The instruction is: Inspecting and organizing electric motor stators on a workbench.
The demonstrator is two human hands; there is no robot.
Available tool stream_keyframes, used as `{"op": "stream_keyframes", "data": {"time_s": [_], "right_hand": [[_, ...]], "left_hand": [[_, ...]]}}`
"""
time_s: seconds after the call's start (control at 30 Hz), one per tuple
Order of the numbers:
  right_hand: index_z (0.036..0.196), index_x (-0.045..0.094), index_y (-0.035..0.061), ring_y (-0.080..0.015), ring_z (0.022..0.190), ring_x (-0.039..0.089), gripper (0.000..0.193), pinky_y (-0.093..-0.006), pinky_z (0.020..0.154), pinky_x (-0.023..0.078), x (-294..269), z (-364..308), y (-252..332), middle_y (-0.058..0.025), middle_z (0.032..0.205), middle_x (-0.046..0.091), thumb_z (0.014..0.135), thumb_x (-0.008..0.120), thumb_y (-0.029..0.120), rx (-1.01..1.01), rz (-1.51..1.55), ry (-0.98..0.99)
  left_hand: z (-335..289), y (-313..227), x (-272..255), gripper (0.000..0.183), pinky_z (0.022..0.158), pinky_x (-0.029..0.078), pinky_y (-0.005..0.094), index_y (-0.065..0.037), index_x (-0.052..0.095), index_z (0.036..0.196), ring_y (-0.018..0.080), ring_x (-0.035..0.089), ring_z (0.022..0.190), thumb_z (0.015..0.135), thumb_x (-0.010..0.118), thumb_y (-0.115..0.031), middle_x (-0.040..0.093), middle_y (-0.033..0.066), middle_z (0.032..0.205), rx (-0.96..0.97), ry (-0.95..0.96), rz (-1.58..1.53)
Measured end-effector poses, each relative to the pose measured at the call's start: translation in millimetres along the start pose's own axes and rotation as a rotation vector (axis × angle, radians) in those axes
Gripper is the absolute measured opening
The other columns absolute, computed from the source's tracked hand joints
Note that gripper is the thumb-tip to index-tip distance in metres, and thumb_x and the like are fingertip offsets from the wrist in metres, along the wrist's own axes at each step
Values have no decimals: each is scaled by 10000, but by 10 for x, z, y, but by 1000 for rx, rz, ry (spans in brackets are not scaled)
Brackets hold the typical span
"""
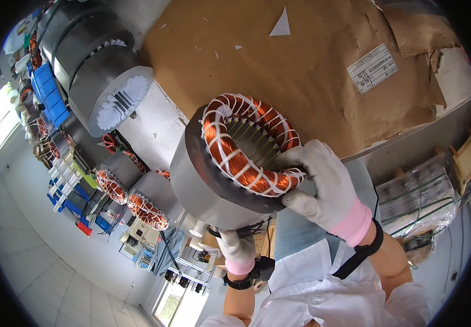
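A motor stator (197, 180), a grey metal cylinder, is tilted in front of me with its near end over the edge of the bench. From its upper end rises a ring of copper windings (237, 163) laced with white cord. My right hand (322, 191), in a white glove with a pink cuff, grips this ring, fingers over the inner edge and thumb outside. Below the stator, my gloved left hand (237, 248) is against its lower end beside black leads (254, 228). The stator hides the left fingertips.
Brown cardboard (312, 71) with a white label (372, 68) and paper scraps covers the bench. At the left stands a large grey stator (115, 98) with white slot liners; more wound stators (147, 210) lie below it. A plastic-wrapped stack (418, 191) is at right.
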State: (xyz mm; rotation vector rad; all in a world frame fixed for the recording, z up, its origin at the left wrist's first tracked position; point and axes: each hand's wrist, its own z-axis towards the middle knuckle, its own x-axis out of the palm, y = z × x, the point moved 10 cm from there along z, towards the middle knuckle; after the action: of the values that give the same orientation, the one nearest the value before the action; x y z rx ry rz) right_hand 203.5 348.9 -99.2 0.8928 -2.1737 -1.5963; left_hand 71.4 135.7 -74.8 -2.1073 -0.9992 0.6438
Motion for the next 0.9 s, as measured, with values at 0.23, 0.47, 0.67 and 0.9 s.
{"op": "stream_keyframes", "data": {"time_s": [0.23,0.47,0.67,0.9], "right_hand": [[889,602,87,-250,681,499,322,-349,627,416,-200,-151,141,-67,735,506,638,684,272,39,-73,-63],[955,605,54,-224,629,529,309,-324,596,441,-256,-282,-22,-86,754,544,688,635,206,143,102,-1],[930,600,7,-181,617,586,187,-278,585,465,-803,-216,-642,-126,771,610,766,512,20,386,27,-259],[840,612,6,-222,662,618,136,-268,614,478,-757,-154,-446,-125,767,624,758,508,-22,132,-224,-258]], "left_hand": [[-191,1,73,271,890,436,332,-102,447,1135,155,492,1049,923,477,-268,499,24,1125,-104,-74,-63],[-368,31,56,235,877,444,329,-88,434,1121,164,510,1024,944,428,-242,504,37,1106,-166,-136,-172],[-57,-367,158,322,938,379,313,-40,407,1192,173,477,1085,964,364,-262,459,67,1199,6,-87,82],[444,-718,346,458,972,371,353,-47,346,1302,209,473,1133,959,331,-350,467,86,1253,15,3,-3]]}}
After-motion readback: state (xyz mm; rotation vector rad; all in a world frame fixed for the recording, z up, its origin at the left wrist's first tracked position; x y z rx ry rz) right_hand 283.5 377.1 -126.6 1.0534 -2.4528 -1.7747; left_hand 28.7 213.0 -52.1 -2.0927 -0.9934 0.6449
